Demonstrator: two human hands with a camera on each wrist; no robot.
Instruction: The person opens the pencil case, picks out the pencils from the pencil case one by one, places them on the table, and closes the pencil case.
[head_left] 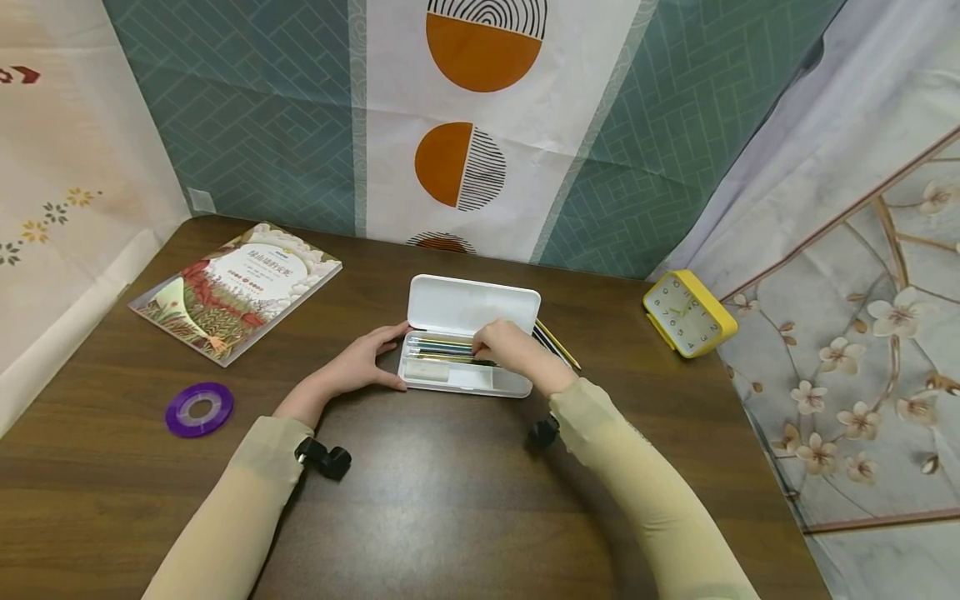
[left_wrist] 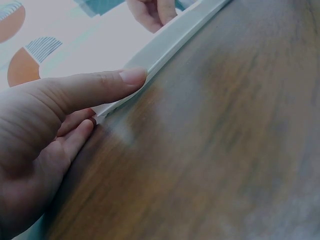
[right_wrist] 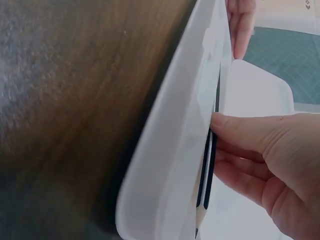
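A white pencil case [head_left: 446,304] stands on the table with its lid raised. My left hand [head_left: 358,364] grips its left end, the thumb [left_wrist: 132,76] on the front edge and the fingers around the side. My right hand [head_left: 510,344] is inside the case, pinching a dark pencil [right_wrist: 207,175] between thumb and fingers; its sharpened tip points toward the case's right end. Several pencils [head_left: 442,346] lie lengthwise in the case, behind a whitish block [head_left: 427,371] that resembles an eraser. The right hand partly hides the pencils in the head view.
More pencils [head_left: 557,343] lie on the table [head_left: 420,500] beside the case's right side. A picture book [head_left: 247,283] is at the back left, with a purple ring-shaped roll [head_left: 180,412] in front of it. A yellow alarm clock [head_left: 686,312] stands at the right.
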